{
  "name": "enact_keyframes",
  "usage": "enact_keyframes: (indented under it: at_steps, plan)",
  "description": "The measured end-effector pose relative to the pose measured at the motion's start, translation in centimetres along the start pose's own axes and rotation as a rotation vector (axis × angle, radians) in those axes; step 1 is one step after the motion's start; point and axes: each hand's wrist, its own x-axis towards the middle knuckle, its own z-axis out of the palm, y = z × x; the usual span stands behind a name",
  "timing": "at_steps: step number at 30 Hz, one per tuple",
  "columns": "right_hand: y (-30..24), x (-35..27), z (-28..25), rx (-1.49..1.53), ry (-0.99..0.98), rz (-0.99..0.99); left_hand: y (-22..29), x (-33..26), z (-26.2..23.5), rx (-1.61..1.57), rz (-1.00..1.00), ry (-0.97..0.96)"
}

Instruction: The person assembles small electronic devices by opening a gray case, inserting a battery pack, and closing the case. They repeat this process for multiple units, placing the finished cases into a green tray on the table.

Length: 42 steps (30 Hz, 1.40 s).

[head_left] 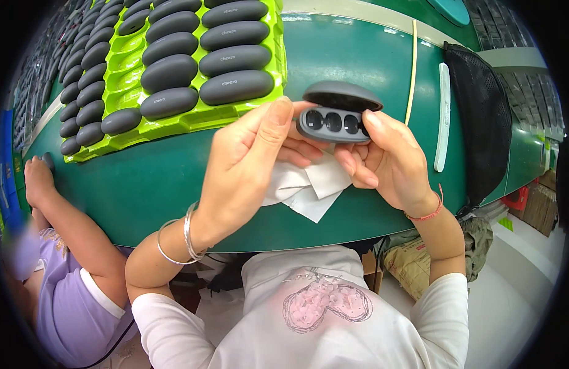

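head view, centre frame: left hand (247, 163) and right hand (389, 161) both pinch the grey case (335, 117), lid flipped up so its pockets face the camera | white cloth (309, 187) tucked underneath, handy | upper left: green tray (192, 117) keeps closed cases in rows on the counter (161, 184)

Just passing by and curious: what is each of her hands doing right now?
Left hand: closed on the open dark grey case and a white cloth.
Right hand: closed on the same case.
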Motion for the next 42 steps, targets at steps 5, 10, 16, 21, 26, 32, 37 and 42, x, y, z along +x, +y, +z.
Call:
enact_keyframes:
  at_steps: [5,10,16,21,26,32,37,42]
  plan:
    - [0.2,-0.1,-0.3,-0.008,-0.005,-0.038,0.6,-0.2,0.3,0.078,0.051,-0.017]
    - [0.6,-0.4,-0.1,-0.177,0.098,-0.091,0.9,0.0,0.3,0.203,0.011,-0.037]
    - [0.4,-0.4,0.9,-0.746,0.117,-0.311,0.3,-0.1,-0.3,0.051,0.046,-0.086]
    - [1.1,-0.9,-0.1,-0.687,0.078,-0.318,0.5,0.2,-0.7,0.04,0.003,-0.139]
    - [1.2,-0.6,0.7,-0.778,0.104,-0.337,0.0,-0.4,-0.9,0.095,0.022,-0.136]
    - [1.4,-0.7,0.4,-0.837,0.075,-0.497,-0.2,-1.0,0.4,0.143,0.077,-0.033]
    - [0.7,-0.1,0.9,-0.69,0.139,-0.384,0.4,0.0,0.4,0.142,0.055,-0.047]
    - [0.9,0.0,1.5,-0.626,0.033,-0.533,0.7,0.4,-0.3,0.095,0.04,-0.111]
